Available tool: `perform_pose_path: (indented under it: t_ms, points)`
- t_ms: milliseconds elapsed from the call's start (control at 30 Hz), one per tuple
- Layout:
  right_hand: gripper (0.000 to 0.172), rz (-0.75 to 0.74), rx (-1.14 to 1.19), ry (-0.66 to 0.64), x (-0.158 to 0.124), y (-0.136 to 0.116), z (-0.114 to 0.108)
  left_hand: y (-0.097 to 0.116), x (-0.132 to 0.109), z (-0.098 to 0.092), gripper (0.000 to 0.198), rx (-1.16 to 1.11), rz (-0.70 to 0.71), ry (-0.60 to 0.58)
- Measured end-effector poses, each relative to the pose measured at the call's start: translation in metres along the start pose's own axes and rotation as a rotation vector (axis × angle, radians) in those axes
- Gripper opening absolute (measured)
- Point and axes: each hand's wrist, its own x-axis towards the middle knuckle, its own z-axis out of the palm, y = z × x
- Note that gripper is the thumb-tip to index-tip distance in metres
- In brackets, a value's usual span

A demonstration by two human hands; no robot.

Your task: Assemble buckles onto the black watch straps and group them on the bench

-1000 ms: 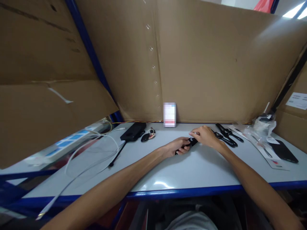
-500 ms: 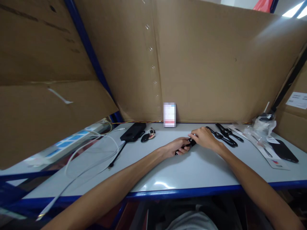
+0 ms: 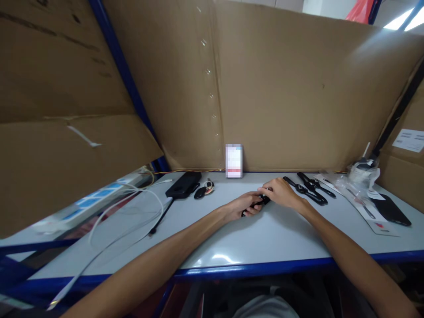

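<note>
Between both hands is a black watch (image 3: 265, 200), mostly covered by fingers; a dark strap end pokes out below the left fingers. My left hand (image 3: 247, 205) is closed around its lower left part. On the upper right side, the fingers of my right hand (image 3: 277, 191) are bent over and pinch it. Just right of my right hand, two more black watches with straps, a nearer one (image 3: 306, 191) and a farther one (image 3: 317, 185), lie side by side on the grey table (image 3: 228, 238).
A lit phone (image 3: 234, 161) leans on the cardboard wall (image 3: 281, 88). Left lie a black power bank (image 3: 183, 184), keys (image 3: 200, 192), a white cable (image 3: 162, 207) and a power strip (image 3: 96, 201). Right are plastic packaging (image 3: 359, 183) and a black phone-like slab (image 3: 392, 210).
The camera view has shifted slightly. Both hands stay around the black watch in nearly the same place, with the right fingers moved a little over it.
</note>
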Motion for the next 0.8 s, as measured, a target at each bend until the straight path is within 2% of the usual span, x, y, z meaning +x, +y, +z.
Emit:
perform_pose_path:
  t_ms: [133, 333, 467, 567, 633, 700, 767, 800]
  points:
    - [0.044, 0.03, -0.039, 0.021, 0.001, 0.002, -0.002, 0.0, -0.001, -0.001, 0.019, -0.017, -0.001, -0.016]
    - [0.047, 0.076, -0.124, 0.008, 0.0, 0.002, -0.003, 0.002, -0.003, 0.003, 0.017, 0.019, -0.004, -0.007]
    - [0.043, 0.188, -0.127, 0.088, 0.002, 0.007, -0.008, 0.001, -0.007, 0.014, 0.013, 0.085, 0.079, 0.09]
    - [0.036, 0.265, -0.088, 0.152, 0.004, 0.017, -0.016, -0.001, -0.008, 0.02, 0.02, 0.053, 0.161, 0.183]
    - [0.024, 0.308, 0.039, 0.063, 0.005, 0.024, -0.019, -0.003, -0.007, 0.021, 0.028, 0.021, 0.228, 0.255]
    - [0.011, 0.352, 0.273, -0.146, 0.005, 0.03, -0.019, -0.005, -0.005, 0.019, 0.036, 0.008, 0.297, 0.305]
    - [0.016, 0.354, 0.523, -0.322, 0.004, 0.033, -0.016, -0.006, -0.004, 0.018, 0.041, 0.007, 0.353, 0.313]
    - [0.019, 0.336, 0.626, -0.36, 0.004, 0.033, -0.014, -0.007, -0.003, 0.017, 0.044, 0.015, 0.373, 0.308]
